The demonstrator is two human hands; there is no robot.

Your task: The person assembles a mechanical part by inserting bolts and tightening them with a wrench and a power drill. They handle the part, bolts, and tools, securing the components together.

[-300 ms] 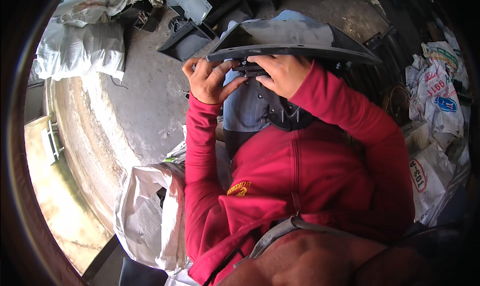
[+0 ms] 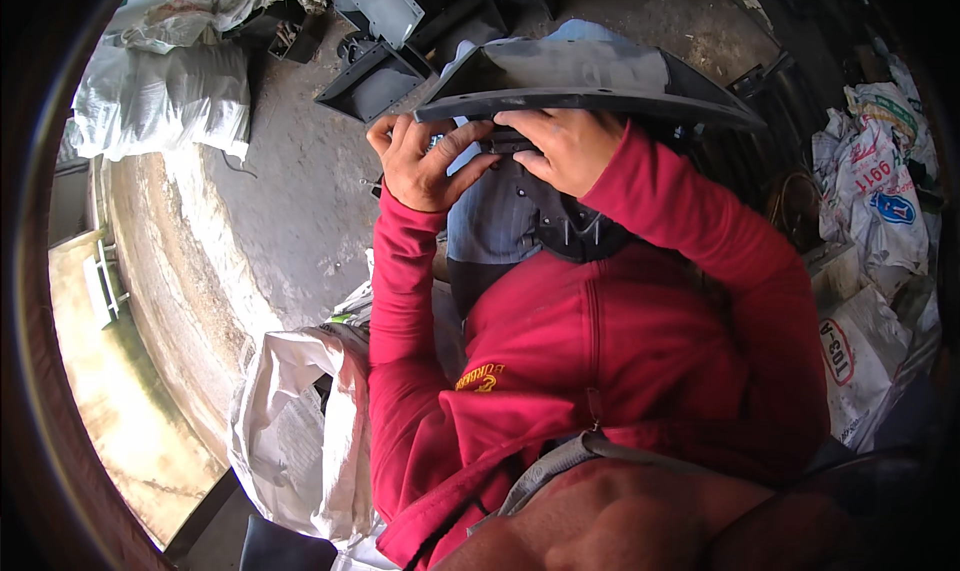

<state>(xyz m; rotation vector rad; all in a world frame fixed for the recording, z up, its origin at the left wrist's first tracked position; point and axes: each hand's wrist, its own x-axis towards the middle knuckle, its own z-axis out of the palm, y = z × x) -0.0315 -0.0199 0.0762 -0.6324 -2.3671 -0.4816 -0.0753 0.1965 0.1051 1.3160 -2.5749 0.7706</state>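
Across my knees a large black plastic housing (image 2: pixel 590 101) stands tilted, its wide rim towards me and a dusty grey panel inside it. Under that rim, my left hand (image 2: pixel 422 166) pinches with thumb and forefinger at a small black bracket (image 2: pixel 508 141). From the other side my right hand (image 2: pixel 572 149) grips the same bracket, thumb below and fingers above. Whatever small piece lies between the left fingertips is hidden. Below the hands, a dark moulded part (image 2: pixel 570 221) of the assembly rests against my lap.
More black housings (image 2: pixel 375 81) lie on the concrete floor ahead to the left. A white woven sack (image 2: pixel 300 431) stands open by my left side. Printed sacks (image 2: pixel 875 186) are heaped on the right, and clear plastic wrapping (image 2: pixel 165 96) covers things at the far left.
My left hand has shifted slightly to the right, its thumb and forefinger closer to the right hand. A bolt seen between the fingers before is now covered. The housing has barely moved.
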